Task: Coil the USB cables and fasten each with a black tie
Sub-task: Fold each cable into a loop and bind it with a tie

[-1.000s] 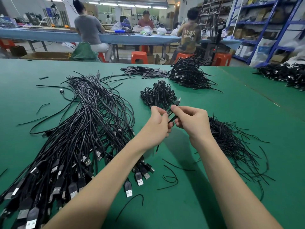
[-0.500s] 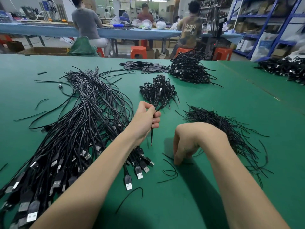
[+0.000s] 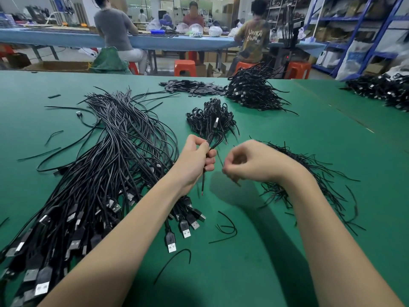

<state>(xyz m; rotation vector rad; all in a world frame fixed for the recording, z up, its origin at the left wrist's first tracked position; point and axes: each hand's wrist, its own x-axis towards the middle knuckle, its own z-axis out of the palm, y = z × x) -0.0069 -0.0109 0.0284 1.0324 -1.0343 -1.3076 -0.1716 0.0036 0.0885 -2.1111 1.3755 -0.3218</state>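
From the head camera I look down on a green worktop (image 3: 287, 251) with both bare forearms reaching forward.

My left hand (image 3: 194, 158) is curled round a folded cable (image 3: 213, 138), gripping it above the worktop; the cable's loops rise from the fist and one thin end hangs below it. My right hand (image 3: 250, 161) sits just right of the left, apart from it, fingers curled with the tips pinched on a thin black tie (image 3: 220, 159); this hand is blurred.

Taking the left hand as the landmark: left of it and running toward me lies a long bundle (image 3: 106, 173) of straight USB cables, plugs nearest me. Just beyond it sits a small heap (image 3: 210, 117) of coiled cables. Right of it, under and past my right wrist, spreads a pile of ties (image 3: 309, 173). A few stray ties (image 3: 228, 227) lie nearer me. Farther off, a bigger cable heap (image 3: 252, 89) sits beside flat black pieces (image 3: 192, 86).

Beyond the worktop, three people sit at a blue table (image 3: 66, 38), with orange stools (image 3: 184, 67) and blue shelving (image 3: 354, 29) at right.
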